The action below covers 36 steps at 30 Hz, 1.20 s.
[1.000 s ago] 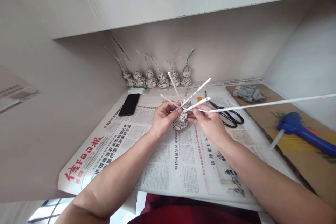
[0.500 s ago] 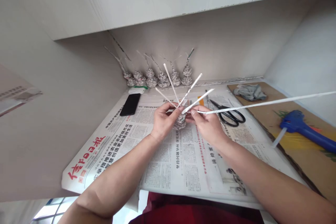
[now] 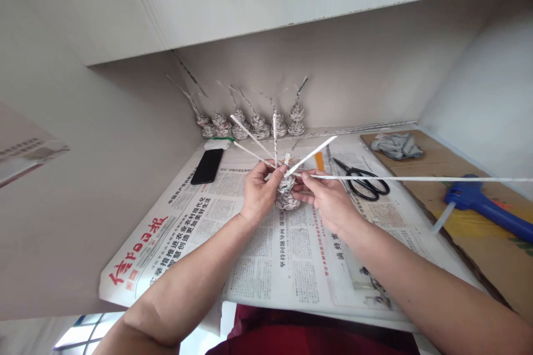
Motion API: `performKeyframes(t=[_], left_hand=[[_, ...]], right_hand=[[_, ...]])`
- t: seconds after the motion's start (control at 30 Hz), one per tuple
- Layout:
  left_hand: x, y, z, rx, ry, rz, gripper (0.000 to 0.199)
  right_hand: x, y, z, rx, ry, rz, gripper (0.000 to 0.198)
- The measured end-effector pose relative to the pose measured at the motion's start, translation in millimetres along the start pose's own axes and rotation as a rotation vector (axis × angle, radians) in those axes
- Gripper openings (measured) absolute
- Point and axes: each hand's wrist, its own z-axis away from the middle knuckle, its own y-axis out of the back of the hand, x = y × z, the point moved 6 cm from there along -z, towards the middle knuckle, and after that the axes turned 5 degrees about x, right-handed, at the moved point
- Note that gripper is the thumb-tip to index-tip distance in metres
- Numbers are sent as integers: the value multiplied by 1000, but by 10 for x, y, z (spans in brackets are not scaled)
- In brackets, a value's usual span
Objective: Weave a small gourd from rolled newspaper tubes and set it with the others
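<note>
A small woven paper gourd stands over the newspaper, with several rolled-paper spokes fanning out from its top. My left hand is closed on its left side, thumb pressed near the base of the spokes. Between the thumb and fingers of my right hand is a long white paper strand, which runs from the gourd far out to the right. The other right fingers rest close to the gourd's side. Fingers hide part of the weave.
Several finished-looking woven gourds line the back wall. A black phone lies left on the newspaper. Black scissors lie right of my hands. A blue glue gun and a crumpled cloth rest on the cardboard.
The gourd has turned, so its spokes now point farther left. The long strand's far end has dropped, leaving it nearly level. My hands stay in about the same place.
</note>
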Motion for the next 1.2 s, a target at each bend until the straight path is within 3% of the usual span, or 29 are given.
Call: performKeyframes(t=[0.1, 0.2, 0.3, 0.47, 0.63, 0.8, 1.07, 1.2], left_hand=[[24, 23, -9, 25, -11, -34, 21], [69, 45, -16, 49, -29, -61, 21], [82, 43, -20, 45, -30, -66, 20], [60, -4, -7, 10, -43, -62, 22], [71, -72, 21, -54, -56, -27, 22], [63, -88, 32, -70, -40, 29, 22], [42, -64, 46, -2, -17, 26, 21], [27, -75, 58, -33, -11, 50, 18]], right_hand=[[10, -12, 29, -47, -101, 57, 33], [-5, -111, 118, -227, -203, 131, 42], [-156, -155, 149, -271, -66, 181, 35], [-402, -89, 72, -71, 243, 210, 28], [-383, -135, 8, -50, 313, 353, 27], [-278, -129, 25, 49, 316, 258, 23], [-160, -142, 155, -4, 445, 351, 19], [-140, -108, 171, -39, 553, 431, 17]])
